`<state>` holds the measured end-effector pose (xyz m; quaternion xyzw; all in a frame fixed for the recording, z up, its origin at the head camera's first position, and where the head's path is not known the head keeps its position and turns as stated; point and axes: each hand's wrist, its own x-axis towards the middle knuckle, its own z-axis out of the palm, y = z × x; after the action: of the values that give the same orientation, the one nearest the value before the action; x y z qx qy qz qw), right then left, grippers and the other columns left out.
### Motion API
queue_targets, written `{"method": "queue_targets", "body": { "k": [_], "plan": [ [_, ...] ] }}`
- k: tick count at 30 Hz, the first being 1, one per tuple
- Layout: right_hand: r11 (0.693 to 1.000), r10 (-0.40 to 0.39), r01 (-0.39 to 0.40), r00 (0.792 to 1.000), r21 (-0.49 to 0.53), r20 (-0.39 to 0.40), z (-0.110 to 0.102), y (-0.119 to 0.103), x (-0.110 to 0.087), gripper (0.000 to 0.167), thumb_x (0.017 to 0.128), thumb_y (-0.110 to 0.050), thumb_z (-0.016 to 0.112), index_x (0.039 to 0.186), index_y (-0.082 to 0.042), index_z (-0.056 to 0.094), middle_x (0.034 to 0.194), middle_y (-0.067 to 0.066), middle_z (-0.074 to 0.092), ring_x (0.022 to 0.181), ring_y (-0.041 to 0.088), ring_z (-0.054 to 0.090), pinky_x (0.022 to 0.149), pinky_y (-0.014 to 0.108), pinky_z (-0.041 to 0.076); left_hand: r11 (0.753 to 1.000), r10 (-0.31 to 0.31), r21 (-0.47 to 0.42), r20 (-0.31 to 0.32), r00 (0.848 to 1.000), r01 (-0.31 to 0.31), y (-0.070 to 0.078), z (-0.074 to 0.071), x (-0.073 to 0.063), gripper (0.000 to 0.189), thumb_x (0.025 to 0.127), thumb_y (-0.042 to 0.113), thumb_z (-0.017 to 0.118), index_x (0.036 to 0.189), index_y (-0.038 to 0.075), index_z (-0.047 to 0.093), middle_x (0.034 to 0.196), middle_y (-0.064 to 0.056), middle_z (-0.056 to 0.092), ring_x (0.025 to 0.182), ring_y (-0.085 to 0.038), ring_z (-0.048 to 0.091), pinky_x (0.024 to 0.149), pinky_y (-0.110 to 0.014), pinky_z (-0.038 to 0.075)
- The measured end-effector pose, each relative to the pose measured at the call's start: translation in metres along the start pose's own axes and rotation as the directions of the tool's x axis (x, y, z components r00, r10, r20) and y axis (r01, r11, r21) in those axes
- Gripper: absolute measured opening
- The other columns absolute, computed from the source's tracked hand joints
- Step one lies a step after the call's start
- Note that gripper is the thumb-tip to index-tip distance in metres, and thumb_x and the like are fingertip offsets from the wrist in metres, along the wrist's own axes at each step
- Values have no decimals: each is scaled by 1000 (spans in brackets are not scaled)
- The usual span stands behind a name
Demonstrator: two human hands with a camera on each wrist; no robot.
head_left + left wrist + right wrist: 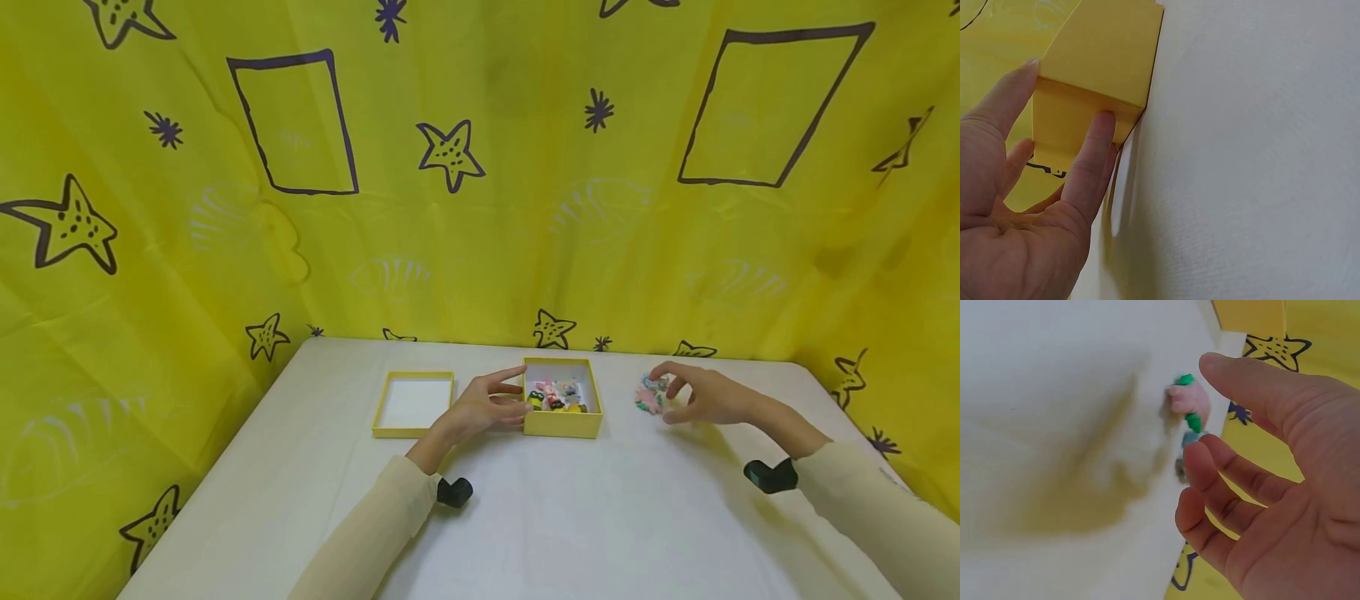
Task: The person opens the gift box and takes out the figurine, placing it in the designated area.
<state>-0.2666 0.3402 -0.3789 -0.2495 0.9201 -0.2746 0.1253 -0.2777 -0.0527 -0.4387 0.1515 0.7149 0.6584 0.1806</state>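
My left hand [487,402] rests its fingertips against the left side of a small yellow box [561,425], which has a white inside. In the left wrist view, the fingers [1088,162] touch the box's yellow wall [1100,56] without wrapping round it. Several small colourful figurines [557,395] lie inside the box. To its right, my right hand [708,395] hovers by a little cluster of pastel trinkets [648,395], fingers bent and holding nothing. In the right wrist view, a pink piece with green parts [1191,403] shows beyond the fingertips; its exact kind is blurred.
A shallow yellow lid [414,405] with a white inside lies left of the box on a white-covered table [540,517]. Behind the table hangs a yellow curtain [510,242] with drawn stars and frames. Dark bands [454,492] sit on both wrists.
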Motion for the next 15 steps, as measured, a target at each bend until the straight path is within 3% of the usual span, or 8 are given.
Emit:
{"method": "queue_targets", "body": {
  "k": [4,8,15],
  "plan": [
    [998,-47,47,999,-36,-3,-8,-8,5,57,88,-19,83,133,-4,52,112,18,67,82,23,64,70,31,56,1000,1,1,1,1000,-1,-1,-1,0,74,92,8,79,157,15,44,140,-21,55,113,-26,66,88,-36,62],
    [999,-30,31,999,-41,26,-18,-19,11,59,89,-21,82,136,-6,50,116,20,65,87,25,64,72,33,56,1000,1,-10,2,1000,-1,-1,0,0,74,92,6,78,157,14,44,141,-22,55,113,-26,66,87,-36,62],
    [996,-61,63,998,-61,24,-32,-41,22,61,90,-19,82,140,-9,50,120,18,64,80,21,63,69,31,57,1000,-8,-9,-2,1000,8,0,0,0,74,91,7,79,157,16,45,142,-22,55,113,-25,66,88,-34,62]
  ]
}}
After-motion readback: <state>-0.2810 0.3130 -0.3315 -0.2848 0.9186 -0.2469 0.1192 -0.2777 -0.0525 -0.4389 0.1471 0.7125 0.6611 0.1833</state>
